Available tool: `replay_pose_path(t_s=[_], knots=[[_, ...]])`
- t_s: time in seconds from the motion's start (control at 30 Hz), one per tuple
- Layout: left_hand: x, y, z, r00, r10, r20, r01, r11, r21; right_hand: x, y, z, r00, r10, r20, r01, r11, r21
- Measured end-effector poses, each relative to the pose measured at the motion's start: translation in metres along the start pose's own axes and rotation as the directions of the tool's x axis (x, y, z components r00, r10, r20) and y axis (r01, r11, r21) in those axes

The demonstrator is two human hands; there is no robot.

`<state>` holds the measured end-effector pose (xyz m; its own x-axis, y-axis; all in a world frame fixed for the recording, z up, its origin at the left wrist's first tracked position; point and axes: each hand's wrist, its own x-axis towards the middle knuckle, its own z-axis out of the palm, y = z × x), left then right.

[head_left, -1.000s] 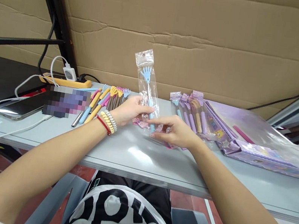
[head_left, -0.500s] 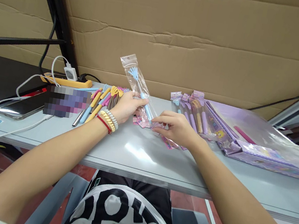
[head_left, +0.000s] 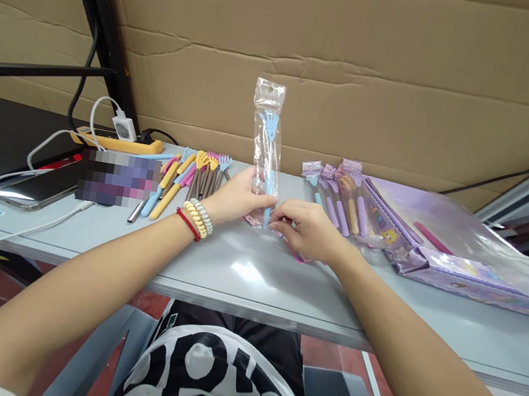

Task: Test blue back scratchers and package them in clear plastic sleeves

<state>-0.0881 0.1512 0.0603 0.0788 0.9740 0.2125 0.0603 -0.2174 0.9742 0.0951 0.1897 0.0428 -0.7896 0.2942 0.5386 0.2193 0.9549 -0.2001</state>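
A light-blue back scratcher (head_left: 270,129) with a hand-shaped head stands nearly upright inside a clear plastic bag (head_left: 270,94). My left hand (head_left: 237,197) is closed around the bagged handle. At its lower end, my right hand (head_left: 307,227) has its fingers pinched together on the bag's bottom edge; the fingertips are partly hidden. Pink printed cards (head_left: 299,256) lie on the table, mostly covered by my hands. Left of my left hand lie several loose back scratchers (head_left: 174,202) in yellow, blue and pink. Bagged back scratchers (head_left: 339,205) with purple header cards lie beyond my right hand.
A purple printed box (head_left: 474,277) with clear plastic over it takes up the table's right side. On the left are a phone (head_left: 40,186), white cables and a yellow power strip (head_left: 118,144). Cardboard (head_left: 349,57) stands behind the grey table (head_left: 212,270).
The bagged back scratcher has swung from leaning left to nearly upright, its top moving right. My left hand has shifted slightly right and down, while my right hand stays near the bag's lower end.
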Motion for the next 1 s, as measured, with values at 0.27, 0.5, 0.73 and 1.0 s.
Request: replay_pose_path(t_s=[0.27,0.5,0.73,1.0], knots=[[0.000,-0.006,-0.003,0.992,-0.006,0.125,0.006,1.000,0.007,0.000,-0.006,0.005,0.999,0.023,-0.049,-0.025,0.999,-0.040],[0.003,-0.011,-0.006,0.977,0.049,0.205,-0.047,0.999,-0.017,0.001,-0.008,0.008,0.995,0.047,-0.083,-0.050,0.998,-0.035],[0.000,-0.005,-0.006,0.971,0.017,0.237,-0.016,1.000,-0.008,0.003,-0.010,0.007,0.989,0.093,-0.116,-0.094,0.996,0.003],[0.000,-0.004,-0.004,0.970,-0.034,0.242,0.055,0.995,-0.079,0.006,-0.014,0.003,0.940,0.302,-0.155,-0.263,0.936,0.233]])
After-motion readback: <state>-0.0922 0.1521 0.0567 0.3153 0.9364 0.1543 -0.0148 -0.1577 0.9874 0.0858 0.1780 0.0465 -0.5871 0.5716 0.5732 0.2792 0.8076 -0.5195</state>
